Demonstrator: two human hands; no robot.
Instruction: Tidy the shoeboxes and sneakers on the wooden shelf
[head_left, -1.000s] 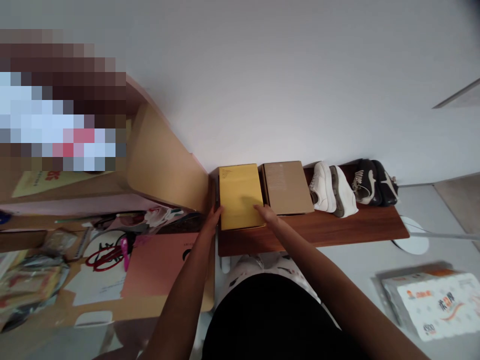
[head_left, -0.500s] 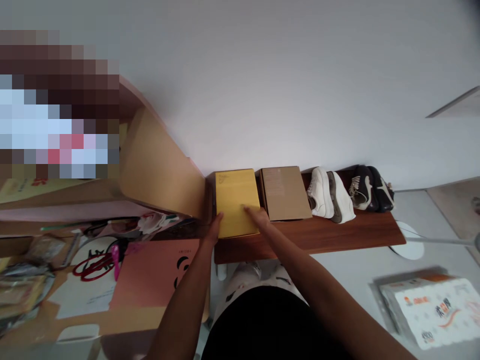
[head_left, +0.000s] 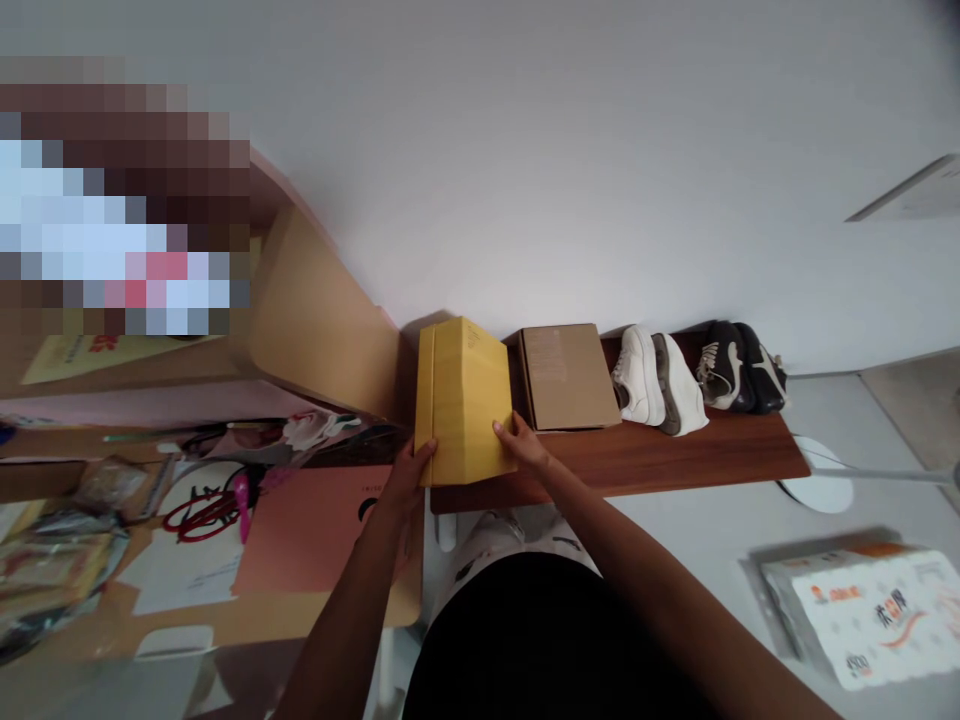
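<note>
Two hands hold a yellow box (head_left: 469, 400) by its near end, over the near left corner of a low wooden counter (head_left: 675, 455). The left hand (head_left: 409, 475) grips the near left corner, with its fingers (head_left: 424, 452) closed against the narrow left side. The right hand (head_left: 525, 450) has its fingers (head_left: 504, 430) pressed on the right side, just short of the near right corner. Both grips are clamped on the box.

The box looks like stiff, flat cardboard with smooth faces. It is probably light, and likely to slip if only pinched. The two long sides look like the firmest places to hold it. Hands set nearer the middle would probably balance it better than at one end. Its weight and contents cannot be told.

Its long axis runs from the near edge of the counter towards the back edge, with the far end pointing at the wall (head_left: 562, 200). The broad top faces up. The left side also shows, so the box seems tipped a little. The near end appears clear of the counter.

Just right of it, a brown box (head_left: 570, 375) lies flat and parallel. Further right, by the back edge, are white shoes (head_left: 660, 380), then dark shoes (head_left: 739, 365).
</note>
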